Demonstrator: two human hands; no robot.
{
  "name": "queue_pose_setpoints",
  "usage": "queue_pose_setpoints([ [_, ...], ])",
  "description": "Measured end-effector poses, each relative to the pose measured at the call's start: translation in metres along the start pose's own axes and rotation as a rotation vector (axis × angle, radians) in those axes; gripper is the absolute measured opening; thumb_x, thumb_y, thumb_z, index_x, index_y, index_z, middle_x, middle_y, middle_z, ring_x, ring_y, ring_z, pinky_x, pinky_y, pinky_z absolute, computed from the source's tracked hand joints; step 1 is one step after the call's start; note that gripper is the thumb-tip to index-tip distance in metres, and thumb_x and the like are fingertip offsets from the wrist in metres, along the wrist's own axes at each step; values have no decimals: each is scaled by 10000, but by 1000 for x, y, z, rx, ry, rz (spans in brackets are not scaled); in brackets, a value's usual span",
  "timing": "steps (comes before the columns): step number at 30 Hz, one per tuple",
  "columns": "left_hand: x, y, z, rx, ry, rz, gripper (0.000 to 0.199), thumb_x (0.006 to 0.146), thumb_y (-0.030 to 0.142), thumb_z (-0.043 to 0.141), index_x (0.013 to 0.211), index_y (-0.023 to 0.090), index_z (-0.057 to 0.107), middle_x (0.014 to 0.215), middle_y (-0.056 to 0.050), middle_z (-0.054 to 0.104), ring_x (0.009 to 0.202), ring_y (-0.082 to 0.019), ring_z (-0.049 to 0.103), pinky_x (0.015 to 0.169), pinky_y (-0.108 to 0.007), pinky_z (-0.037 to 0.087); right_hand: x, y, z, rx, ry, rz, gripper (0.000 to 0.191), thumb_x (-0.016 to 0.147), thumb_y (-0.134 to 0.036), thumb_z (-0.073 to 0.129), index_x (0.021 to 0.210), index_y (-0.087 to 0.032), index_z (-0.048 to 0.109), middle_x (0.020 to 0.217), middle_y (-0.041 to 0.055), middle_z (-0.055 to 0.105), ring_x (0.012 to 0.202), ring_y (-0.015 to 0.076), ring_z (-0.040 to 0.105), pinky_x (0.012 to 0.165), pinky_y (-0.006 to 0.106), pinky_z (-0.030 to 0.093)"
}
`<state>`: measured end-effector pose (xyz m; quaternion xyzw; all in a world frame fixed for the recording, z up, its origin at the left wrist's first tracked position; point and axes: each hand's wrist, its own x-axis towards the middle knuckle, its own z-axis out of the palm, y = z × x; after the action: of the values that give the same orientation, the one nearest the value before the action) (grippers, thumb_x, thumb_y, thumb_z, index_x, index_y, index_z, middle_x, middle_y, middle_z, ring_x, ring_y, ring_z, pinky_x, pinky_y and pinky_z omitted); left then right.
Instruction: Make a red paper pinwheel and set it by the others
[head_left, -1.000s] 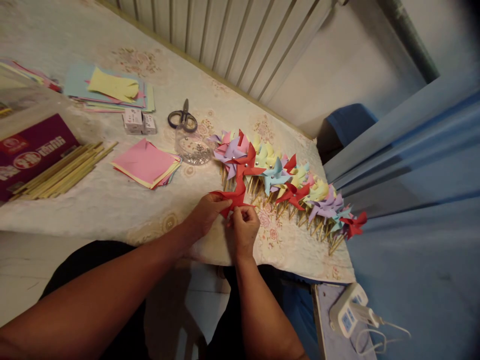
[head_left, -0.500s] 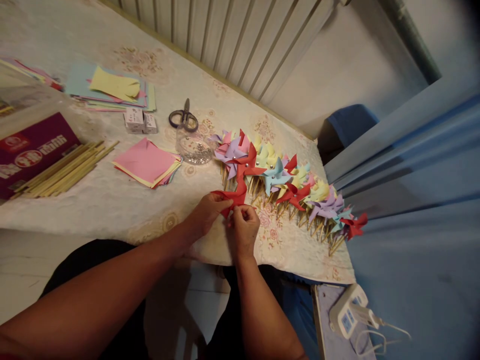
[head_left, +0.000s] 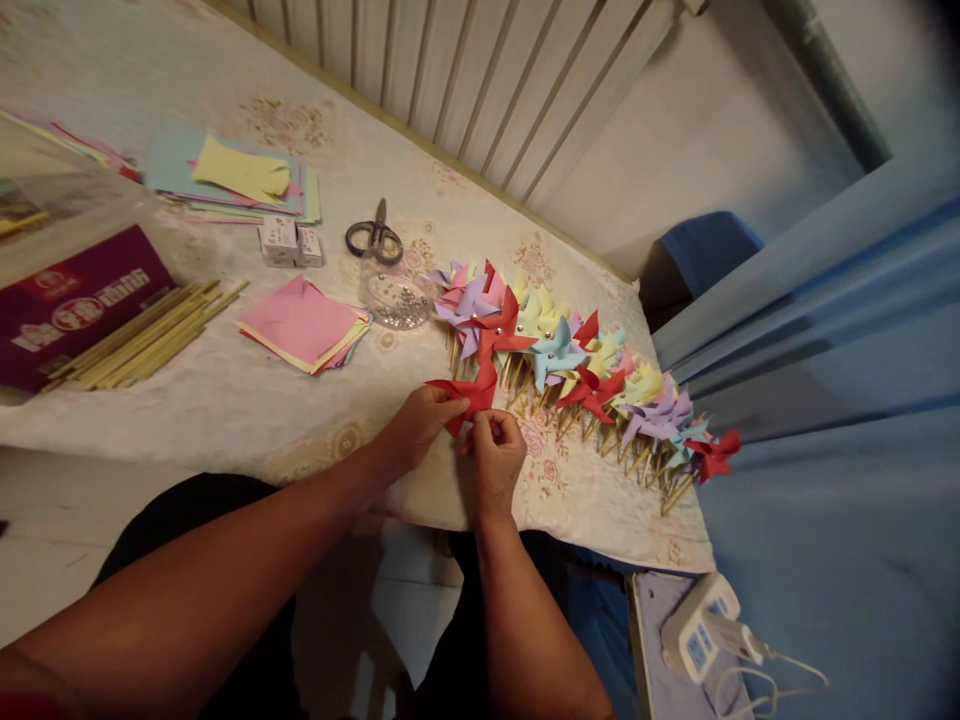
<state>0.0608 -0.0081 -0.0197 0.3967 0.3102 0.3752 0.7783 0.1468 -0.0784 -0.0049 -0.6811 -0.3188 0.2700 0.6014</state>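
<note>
A red paper pinwheel (head_left: 480,388) with folded blades is between my hands, just above the front part of the table. My left hand (head_left: 420,422) pinches it at the middle between thumb and fingers. Close against its lower right edge, my right hand (head_left: 496,445) has thumb and fingertips pressed together; whether a pin or the paper is in that pinch is too small to see. Behind them lies a row of finished pinwheels (head_left: 555,350) on sticks, in red, purple, blue, yellow and pink. A clear dish (head_left: 397,300) of small metal pins stands to the left of the row.
Black scissors (head_left: 375,238) lie behind the dish. Leftward are a stack of coloured paper squares (head_left: 304,320), small white boxes (head_left: 289,240), more paper sheets (head_left: 169,165), wooden sticks (head_left: 150,335) and a purple box (head_left: 82,300). A power strip (head_left: 697,630) sits at lower right.
The view has shifted slightly, so everything on the table appears a little further right. Both hands keep their hold around the red pinwheel with hardly any movement.
</note>
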Motion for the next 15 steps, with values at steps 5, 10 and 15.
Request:
queue_pose_setpoints([
  [5, 0, 2, -5, -80, 11, 4, 167, 696, 273, 704, 793, 139, 724, 725, -42, 702, 668, -155, 600, 664, -276, 450, -5, 2, -9, 22, 128, -117, 230, 813, -399, 653, 879, -184, 609, 547, -80, 544, 445, 100, 494, 460, 223, 407],
  [10, -2, 9, -14, -115, 102, 5, 162, 659, 253, 718, 761, 129, 703, 692, -22, 679, 614, -120, 532, 616, -254, 390, -16, -2, -10, 54, 190, -217, 197, 840, -364, 643, 918, -187, 603, 555, -80, 560, 435, 96, 502, 464, 222, 405],
  [15, -10, 21, -25, -123, 127, 35, 157, 663, 284, 713, 682, 141, 652, 635, -3, 627, 585, -111, 489, 595, -256, 355, -34, -15, 4, 41, 137, -263, 154, 843, -330, 648, 889, -187, 618, 567, -67, 582, 433, 96, 517, 470, 226, 408],
])
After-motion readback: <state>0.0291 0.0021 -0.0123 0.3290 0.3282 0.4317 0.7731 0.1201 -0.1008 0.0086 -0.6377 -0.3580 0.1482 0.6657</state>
